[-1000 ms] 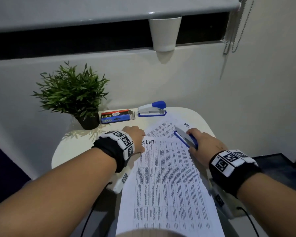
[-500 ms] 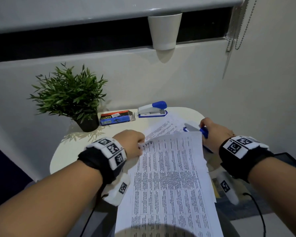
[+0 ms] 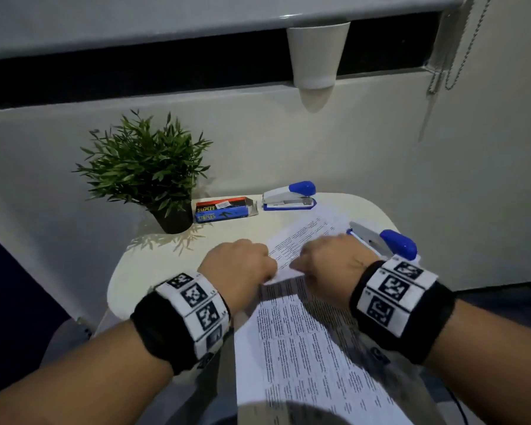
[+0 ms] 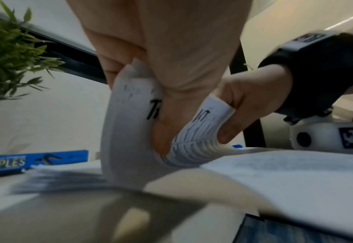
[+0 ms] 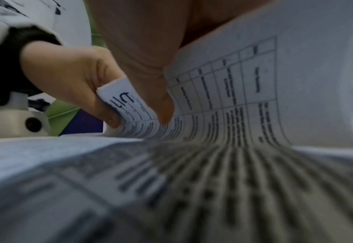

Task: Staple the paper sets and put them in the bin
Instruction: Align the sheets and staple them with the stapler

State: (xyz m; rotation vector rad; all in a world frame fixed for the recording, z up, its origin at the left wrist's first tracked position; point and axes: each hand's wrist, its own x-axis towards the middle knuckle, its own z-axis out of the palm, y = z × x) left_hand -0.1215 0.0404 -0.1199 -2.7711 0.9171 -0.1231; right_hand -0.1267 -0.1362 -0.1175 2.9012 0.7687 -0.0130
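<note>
A printed paper set (image 3: 304,338) lies lengthwise on the small white table (image 3: 154,271) and overhangs its near edge. My left hand (image 3: 239,265) and right hand (image 3: 328,265) meet at its far end. Both pinch the top edge, which is curled up off the table. The left wrist view shows my left thumb (image 4: 162,131) pressed into the curl and the right hand (image 4: 246,111) holding the corner. More printed sheets (image 3: 307,234) lie beyond the hands. A blue and white stapler (image 3: 383,242) rests just right of my right hand, untouched.
A second blue and white stapler (image 3: 288,196) and a box of staples (image 3: 224,210) sit at the table's back. A potted plant (image 3: 147,173) stands at the back left. A white cup (image 3: 318,53) hangs on the wall above. A dark surface (image 3: 503,299) lies lower right.
My right hand set the stapler down at the table's right side and moved left to the paper's top edge. The top edge now curls up between both hands.
</note>
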